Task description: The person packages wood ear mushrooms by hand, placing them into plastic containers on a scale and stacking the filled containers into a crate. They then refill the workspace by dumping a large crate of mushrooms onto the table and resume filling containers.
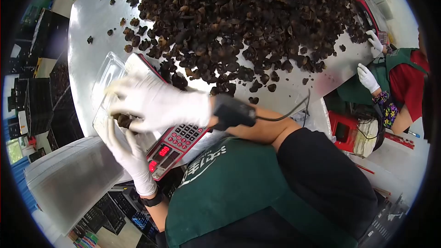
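A small, dark brown, crinkled dried clump (123, 120) is between the two gloved hands, above the near left part of the silver metal tabletop (87, 23). The right hand (158, 103), in a thin white glove, reaches across from the right with its fingers spread and partly curled over the clump; it is blurred. The left hand (124, 154), gloved alike, is on the near side with thumb and fingers apart. I cannot tell which hand, if either, grips the clump.

Just beside the right hand, towards the left edge, is a clear, thin-walled plastic container (109, 62), partly hidden by that hand. Beneath the right wrist, a red and white electronic scale (172, 142) with a keypad and red digits sits near the tabletop's near left corner. A large, pale, translucent boxy container (73, 179) is just outside that corner.

A broad heap of dark brown, curled dried pieces (239, 23) covers much of the tabletop towards the far edge, with loose pieces scattered around it. At the right edge, a co-worker in a green apron (399, 59) has two white-gloved hands near the tabletop, and a red plastic stool (341, 131) is below that edge.
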The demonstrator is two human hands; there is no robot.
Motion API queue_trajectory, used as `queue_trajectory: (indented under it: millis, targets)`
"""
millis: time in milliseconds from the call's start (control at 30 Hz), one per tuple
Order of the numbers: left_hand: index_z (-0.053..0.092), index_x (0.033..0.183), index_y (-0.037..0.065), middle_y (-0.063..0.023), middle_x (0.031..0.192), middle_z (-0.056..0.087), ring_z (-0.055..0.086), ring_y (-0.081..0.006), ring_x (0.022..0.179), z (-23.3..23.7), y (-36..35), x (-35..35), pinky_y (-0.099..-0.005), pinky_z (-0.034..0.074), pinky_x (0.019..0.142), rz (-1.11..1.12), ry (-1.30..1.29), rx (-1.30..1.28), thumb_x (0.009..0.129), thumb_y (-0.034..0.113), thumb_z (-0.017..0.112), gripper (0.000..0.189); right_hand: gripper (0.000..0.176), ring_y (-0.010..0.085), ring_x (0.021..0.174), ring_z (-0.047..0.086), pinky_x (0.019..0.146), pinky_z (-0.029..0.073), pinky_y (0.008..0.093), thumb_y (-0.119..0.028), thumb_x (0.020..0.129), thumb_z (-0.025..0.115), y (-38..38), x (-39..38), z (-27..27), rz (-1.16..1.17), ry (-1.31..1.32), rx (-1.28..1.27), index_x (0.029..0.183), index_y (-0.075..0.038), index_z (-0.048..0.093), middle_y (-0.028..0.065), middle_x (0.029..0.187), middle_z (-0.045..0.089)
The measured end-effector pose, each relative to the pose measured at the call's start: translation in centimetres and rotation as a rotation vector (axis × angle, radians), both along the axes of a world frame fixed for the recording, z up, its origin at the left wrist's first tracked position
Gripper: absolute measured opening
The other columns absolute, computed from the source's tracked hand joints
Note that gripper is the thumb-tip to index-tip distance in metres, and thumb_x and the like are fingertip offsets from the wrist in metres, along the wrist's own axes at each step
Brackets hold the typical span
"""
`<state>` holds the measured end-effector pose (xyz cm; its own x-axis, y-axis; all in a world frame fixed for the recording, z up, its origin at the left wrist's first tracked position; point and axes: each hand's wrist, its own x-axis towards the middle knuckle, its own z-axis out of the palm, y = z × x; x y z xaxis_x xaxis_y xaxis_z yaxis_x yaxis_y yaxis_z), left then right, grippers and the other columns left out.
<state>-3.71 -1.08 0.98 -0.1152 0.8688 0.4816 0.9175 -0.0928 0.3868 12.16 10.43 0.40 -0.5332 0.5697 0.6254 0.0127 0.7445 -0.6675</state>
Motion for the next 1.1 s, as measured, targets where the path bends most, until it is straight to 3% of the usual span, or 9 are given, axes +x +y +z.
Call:
queue_trajectory:
  millis: [133,233,333,500,600,800,967,1067,1100]
  targets:
    - [0.051,0.139,0.002,-0.0183,0.143,0.051,0.047,-0.0367,0.133,-0.5,-0.9,-0.1,-0.0445,0.034,0.113,-0.024,-0.007,-0.272,0.097,0.012,0.053,0.043,0.069,0.0384,0.125,0.05,0.103,0.043,0.0489,-0.041,0.064,0.081,3.0,9.7,-4.2,-0.409,-0.286,-0.028,0.124,-0.013,0.064,0.021,0.135,0.053]
    - [0.053,0.137,0.003,-0.0173,0.143,0.05,0.045,-0.0353,0.135,-0.7,-1.0,0.0,-0.0485,0.028,0.116,-0.039,-0.012,-0.253,0.096,0.009,0.051,0.041,0.091,0.0445,0.142,0.029,0.113,0.029,0.0582,-0.045,0.065,0.082,1.5,16.4,-8.5,-0.544,-0.637,-0.226,0.146,-0.02,0.047,0.0251,0.153,0.033]
    - [0.054,0.137,0.004,-0.0166,0.144,0.05,0.042,-0.0341,0.138,-0.8,-1.1,0.2,-0.0517,0.022,0.118,-0.039,-0.035,-0.27,0.096,0.008,0.05,0.041,0.097,0.0424,0.145,0.025,0.112,0.025,0.0647,-0.045,0.064,0.084,-0.9,17.3,-10.0,-0.534,-0.781,-0.194,0.149,-0.025,0.042,0.0205,0.157,0.029]
    - [0.054,0.136,0.003,-0.0171,0.145,0.048,0.039,-0.0351,0.14,-0.4,-1.1,0.9,-0.0497,0.022,0.118,-0.035,-0.022,-0.297,0.094,0.004,0.052,0.042,0.092,0.0412,0.142,0.031,0.11,0.032,0.0598,-0.04,0.067,0.082,3.1,14.8,-11.4,-0.645,-0.541,-0.056,0.149,-0.032,0.042,0.0196,0.158,0.028]
    - [0.054,0.136,0.002,-0.0183,0.145,0.048,0.039,-0.0367,0.14,-0.4,-1.2,0.9,-0.0466,0.027,0.117,-0.064,-0.02,-0.276,0.091,-0.001,0.054,0.045,0.085,0.0417,0.139,0.034,0.104,0.04,0.0568,-0.041,0.071,0.079,5.8,13.3,-11.1,-0.66,-0.726,-0.02,0.148,-0.034,0.043,0.0174,0.158,0.029]
    - [0.054,0.135,0.0,-0.0201,0.142,0.048,0.045,-0.0366,0.134,-0.7,-1.7,1.2,-0.043,0.035,0.113,-0.059,-0.137,-0.219,0.086,-0.004,0.06,0.05,0.036,0.0271,0.106,0.063,0.085,0.055,0.0382,-0.025,0.079,0.072,6.7,14.7,-12.9,-0.663,-0.578,0.033,0.113,-0.015,0.068,0.0079,0.122,0.06]
    - [0.052,0.136,0.0,-0.0195,0.142,0.048,0.046,-0.0348,0.133,-0.2,-2.3,1.4,-0.0414,0.037,0.112,-0.027,-0.158,-0.196,0.084,-0.005,0.06,0.053,0.034,0.0321,0.095,0.067,0.084,0.054,0.0348,-0.013,0.074,0.075,9.8,16.6,-12.1,-0.58,-0.343,-0.209,0.107,-0.006,0.069,0.0129,0.103,0.068]
    - [0.052,0.136,0.0,-0.0194,0.143,0.048,0.047,-0.0338,0.133,0.1,-2.7,1.2,-0.0404,0.039,0.11,0.006,-0.134,-0.184,0.084,-0.007,0.059,0.053,0.025,0.0135,0.08,0.068,0.076,0.053,0.0277,-0.013,0.084,0.072,10.0,16.3,-8.9,-0.393,-0.068,-0.83,0.105,0.001,0.068,0.0058,0.09,0.07]
    - [0.052,0.136,0.0,-0.0193,0.142,0.048,0.047,-0.0337,0.133,0.2,-2.8,1.1,-0.0404,0.039,0.11,0.017,-0.133,-0.178,0.084,-0.007,0.059,0.053,0.025,0.0053,0.077,0.061,0.071,0.05,0.023,-0.014,0.088,0.07,10.0,16.3,-7.4,-0.405,-0.175,-0.787,0.108,0.001,0.069,0.0013,0.09,0.068]
